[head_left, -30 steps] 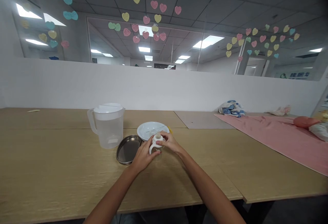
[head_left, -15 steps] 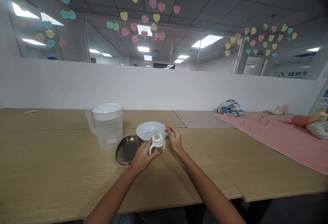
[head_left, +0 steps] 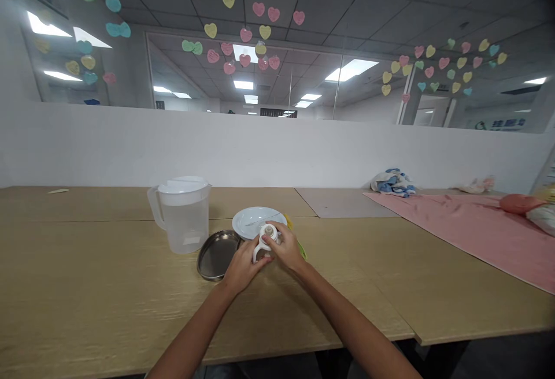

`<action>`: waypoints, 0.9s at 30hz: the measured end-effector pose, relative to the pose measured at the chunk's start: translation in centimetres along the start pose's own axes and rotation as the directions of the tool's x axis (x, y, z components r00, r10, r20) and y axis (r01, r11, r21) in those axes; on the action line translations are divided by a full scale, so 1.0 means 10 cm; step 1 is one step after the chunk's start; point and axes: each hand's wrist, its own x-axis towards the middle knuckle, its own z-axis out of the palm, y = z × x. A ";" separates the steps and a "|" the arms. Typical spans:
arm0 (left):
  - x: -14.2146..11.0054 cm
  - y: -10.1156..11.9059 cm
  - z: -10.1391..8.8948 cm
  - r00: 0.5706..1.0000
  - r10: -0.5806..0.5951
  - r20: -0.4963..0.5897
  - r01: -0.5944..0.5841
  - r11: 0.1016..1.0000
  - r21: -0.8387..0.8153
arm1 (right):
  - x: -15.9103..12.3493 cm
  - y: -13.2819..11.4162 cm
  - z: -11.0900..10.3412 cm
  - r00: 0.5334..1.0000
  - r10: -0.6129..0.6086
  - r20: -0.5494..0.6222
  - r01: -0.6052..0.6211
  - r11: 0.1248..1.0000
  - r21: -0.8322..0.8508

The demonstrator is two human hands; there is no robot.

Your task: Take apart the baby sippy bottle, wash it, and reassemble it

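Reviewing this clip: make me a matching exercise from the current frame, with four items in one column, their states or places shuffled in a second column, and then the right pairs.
Things:
1. Clear plastic pitcher
2. Oval metal tray
3. White plate
4. Handled baby bottle

States or places:
A. Held between the left hand and right hand
B. Holding clear liquid
C. Lying flat on the table, dark surface facing up
D. Lying on the table behind the bottle

Pairs: 1-B, 2-C, 3-D, 4-A
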 end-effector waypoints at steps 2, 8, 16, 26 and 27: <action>0.00 0.00 0.00 1.000 -0.003 0.004 0.003 1.000 0.004 | 0.02 -0.01 -0.01 0.997 0.048 -0.066 -0.041 0.994 0.100; -0.01 0.00 -0.01 1.000 -0.006 0.010 0.006 1.000 0.000 | 0.18 0.00 -0.07 0.906 0.321 -0.276 -0.183 0.885 0.429; 0.00 0.04 -0.03 0.999 -0.031 0.015 0.031 0.999 0.005 | 0.30 0.04 -0.17 0.875 0.419 -0.243 -0.123 0.677 0.725; -0.01 0.01 -0.01 1.000 -0.014 0.011 0.014 1.000 -0.007 | 0.35 -0.09 -0.30 0.936 0.349 -0.052 -0.164 0.561 0.812; -0.01 0.01 -0.01 1.000 -0.011 0.009 0.011 1.000 -0.007 | 0.36 -0.10 -0.31 0.942 0.333 -0.045 -0.158 0.556 0.816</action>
